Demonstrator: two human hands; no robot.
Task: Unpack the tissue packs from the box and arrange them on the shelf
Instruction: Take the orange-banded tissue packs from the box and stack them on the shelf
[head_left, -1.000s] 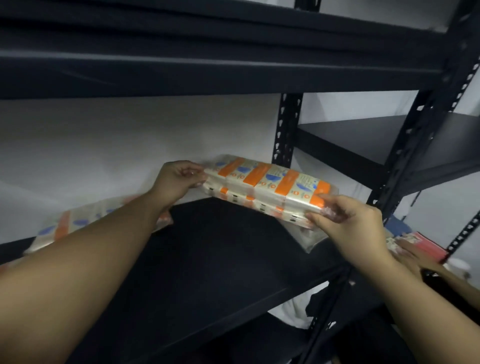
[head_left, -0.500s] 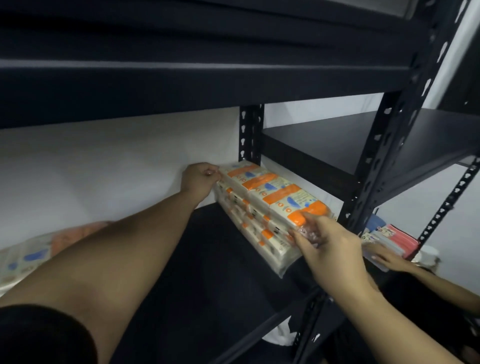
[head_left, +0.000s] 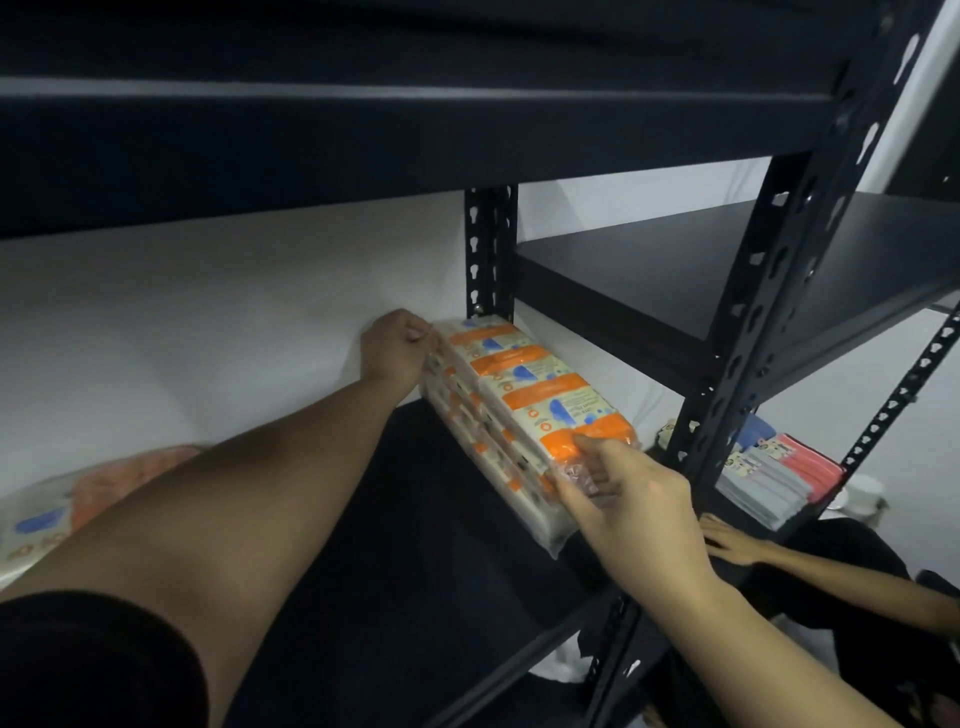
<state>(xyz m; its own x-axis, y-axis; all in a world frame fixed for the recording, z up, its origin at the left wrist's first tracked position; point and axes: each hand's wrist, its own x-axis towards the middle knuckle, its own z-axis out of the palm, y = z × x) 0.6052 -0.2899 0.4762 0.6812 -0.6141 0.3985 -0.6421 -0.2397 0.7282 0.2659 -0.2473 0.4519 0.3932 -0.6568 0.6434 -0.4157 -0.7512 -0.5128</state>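
Shelf (head_left: 395, 545) placement is under way, as I judge it. The tissue pack (head_left: 524, 410), a clear-wrapped multipack with orange bands, lies at the right end of the dark shelf board, its long axis running from the rear upright (head_left: 491, 249) by the white wall forward toward the shelf's front edge. The left hand (head_left: 397, 345) grips the far end, fingers curled round the wrapper close to the wall; the right hand (head_left: 623, 491) pinches the near end at the loose plastic, thumb on top. The pack sits between the two hands, tilted a little, with its left side lower; whether it rests fully on the board I cannot tell. The right hand is the nearer one, so any squaring push would run along that axis toward the wall. Another tissue pack (head_left: 47, 514) lies at the shelf's left end, well apart.
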